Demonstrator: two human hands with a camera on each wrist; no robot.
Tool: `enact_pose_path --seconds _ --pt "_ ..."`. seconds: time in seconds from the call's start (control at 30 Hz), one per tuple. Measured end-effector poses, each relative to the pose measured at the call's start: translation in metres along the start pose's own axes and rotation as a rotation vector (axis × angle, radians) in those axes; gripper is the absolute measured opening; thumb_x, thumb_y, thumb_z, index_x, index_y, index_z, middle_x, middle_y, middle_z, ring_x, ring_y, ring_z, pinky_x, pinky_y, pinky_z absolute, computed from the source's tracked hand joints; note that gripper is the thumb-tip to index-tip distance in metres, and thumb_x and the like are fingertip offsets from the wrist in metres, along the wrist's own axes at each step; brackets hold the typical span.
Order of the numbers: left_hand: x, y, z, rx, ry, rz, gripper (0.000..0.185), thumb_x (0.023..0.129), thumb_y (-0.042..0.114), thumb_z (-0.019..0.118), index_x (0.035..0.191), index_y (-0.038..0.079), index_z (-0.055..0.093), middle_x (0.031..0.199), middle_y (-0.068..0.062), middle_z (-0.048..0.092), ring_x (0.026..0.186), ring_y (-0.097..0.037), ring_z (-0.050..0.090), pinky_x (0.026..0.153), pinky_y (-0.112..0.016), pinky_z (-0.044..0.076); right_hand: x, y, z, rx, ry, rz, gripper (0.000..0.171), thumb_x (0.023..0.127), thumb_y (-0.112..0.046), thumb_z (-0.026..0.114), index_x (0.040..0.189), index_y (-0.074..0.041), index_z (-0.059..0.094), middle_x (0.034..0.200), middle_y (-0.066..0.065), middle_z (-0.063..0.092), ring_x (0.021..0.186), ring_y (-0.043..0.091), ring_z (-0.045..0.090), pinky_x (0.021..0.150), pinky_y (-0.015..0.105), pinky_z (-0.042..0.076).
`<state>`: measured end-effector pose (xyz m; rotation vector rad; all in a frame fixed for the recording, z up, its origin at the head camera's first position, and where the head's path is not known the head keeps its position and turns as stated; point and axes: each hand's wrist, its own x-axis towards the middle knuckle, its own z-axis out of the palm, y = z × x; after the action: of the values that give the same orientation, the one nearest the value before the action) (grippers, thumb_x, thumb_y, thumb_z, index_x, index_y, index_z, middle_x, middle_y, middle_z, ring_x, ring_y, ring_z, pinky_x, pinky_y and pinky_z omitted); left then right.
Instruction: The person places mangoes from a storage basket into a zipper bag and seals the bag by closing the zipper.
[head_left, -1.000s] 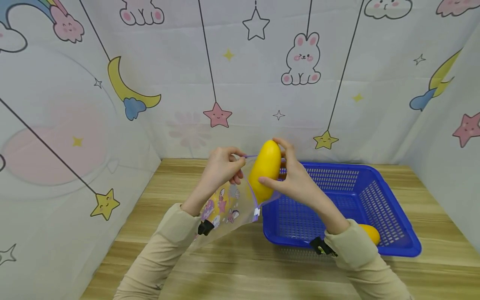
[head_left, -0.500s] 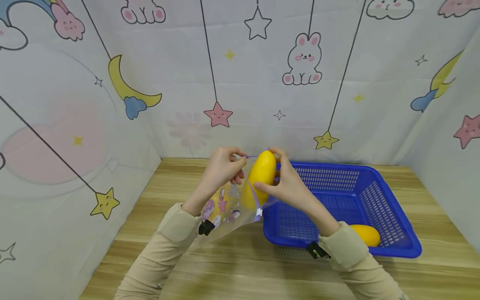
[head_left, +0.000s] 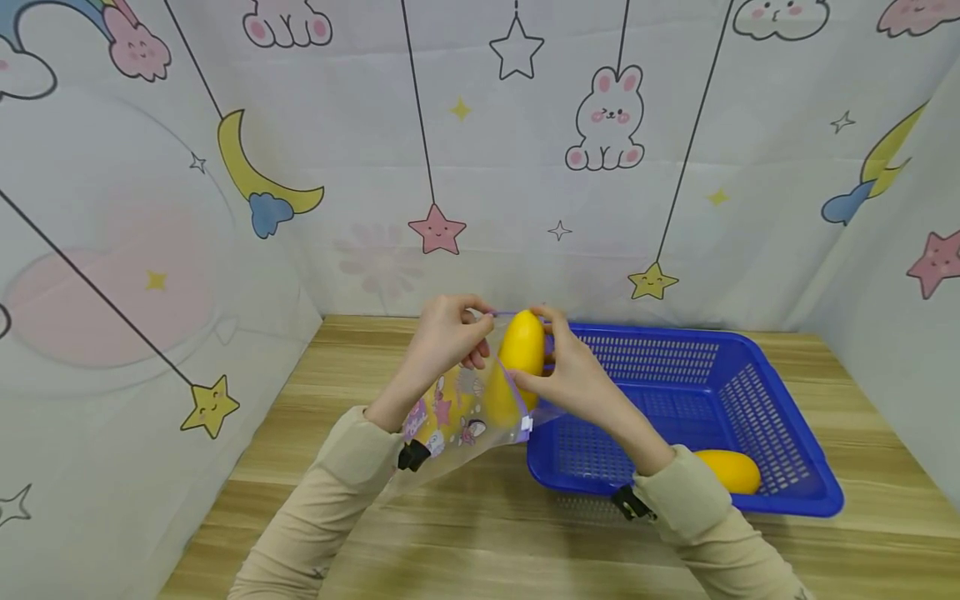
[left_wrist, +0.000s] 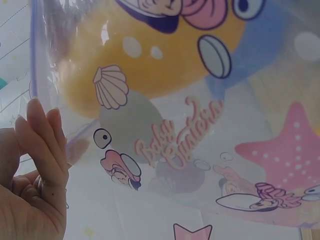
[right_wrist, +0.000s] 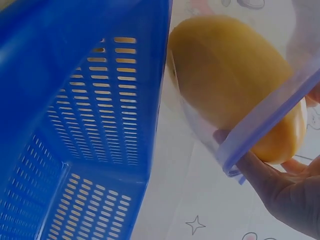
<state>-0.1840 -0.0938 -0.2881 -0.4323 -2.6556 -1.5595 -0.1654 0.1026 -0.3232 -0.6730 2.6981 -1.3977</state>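
My left hand point(head_left: 448, 329) pinches the purple-edged mouth of a clear zip bag point(head_left: 468, 442) printed with cartoon shells and starfish. A yellow mango point(head_left: 522, 337) stands tilted in that mouth, its lower part inside the film and its top end sticking out. Around its upper right side curl the fingers and thumb of my right hand point(head_left: 576, 371). In the right wrist view the purple bag edge point(right_wrist: 272, 117) crosses the mango, with my thumb beside it. A white slider point(head_left: 527, 423) sits at the near corner of the mouth. More yellow shows through the print lower in the bag.
To the right a blue perforated basket point(head_left: 795, 417) stands on the wood-grain table point(head_left: 480, 533). Another mango point(head_left: 729, 472) lies at its near side, partly behind my right sleeve. White cartoon-printed cloth point(head_left: 360, 167) closes off the back and sides.
My right hand has moved down and slightly left, and the mango has sunk deeper into the bag. The left hand has stayed at the bag's edge.
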Motion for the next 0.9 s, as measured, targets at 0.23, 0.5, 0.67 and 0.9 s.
enact_pose_path --seconds 0.23,0.5,0.67,0.9 --pt "0.001 -0.001 0.001 -0.010 -0.003 0.007 0.023 0.091 0.007 0.054 0.107 -0.001 0.068 0.057 -0.012 0.065 0.040 -0.019 0.060 0.044 -0.031 0.055 -0.002 -0.001 -0.001 -0.095 0.025 -0.015 0.081 0.084 -0.029 0.073 0.149 -0.015 0.026 0.140 0.016 0.046 0.098 0.030 0.068 0.075 0.032 0.061" --pt "0.001 -0.002 0.001 -0.018 -0.014 0.008 0.023 0.092 0.006 0.054 0.108 -0.002 0.067 0.059 -0.013 0.066 0.045 -0.028 0.064 0.045 -0.031 0.055 -0.008 -0.008 -0.008 -0.207 0.062 -0.052 0.055 0.089 -0.031 0.068 0.137 -0.011 0.049 0.133 0.010 0.054 0.091 0.020 0.069 0.069 0.029 0.058" --pt "0.002 -0.002 0.001 -0.021 -0.014 0.000 0.022 0.091 0.005 0.054 0.108 -0.002 0.067 0.060 -0.014 0.066 0.047 -0.030 0.064 0.045 -0.031 0.055 -0.009 -0.010 -0.016 -0.241 0.063 -0.076 0.039 0.091 -0.029 0.065 0.126 -0.012 0.059 0.122 0.007 0.062 0.089 0.019 0.068 0.068 0.030 0.056" --pt "0.002 -0.001 0.002 -0.022 0.012 -0.014 0.020 0.088 0.003 0.055 0.102 -0.001 0.068 0.058 -0.012 0.066 0.041 -0.019 0.061 0.043 -0.031 0.055 -0.009 -0.009 -0.032 -0.260 0.090 -0.053 0.034 0.092 -0.028 0.063 0.121 -0.012 0.063 0.121 0.008 0.065 0.091 0.021 0.068 0.070 0.034 0.056"
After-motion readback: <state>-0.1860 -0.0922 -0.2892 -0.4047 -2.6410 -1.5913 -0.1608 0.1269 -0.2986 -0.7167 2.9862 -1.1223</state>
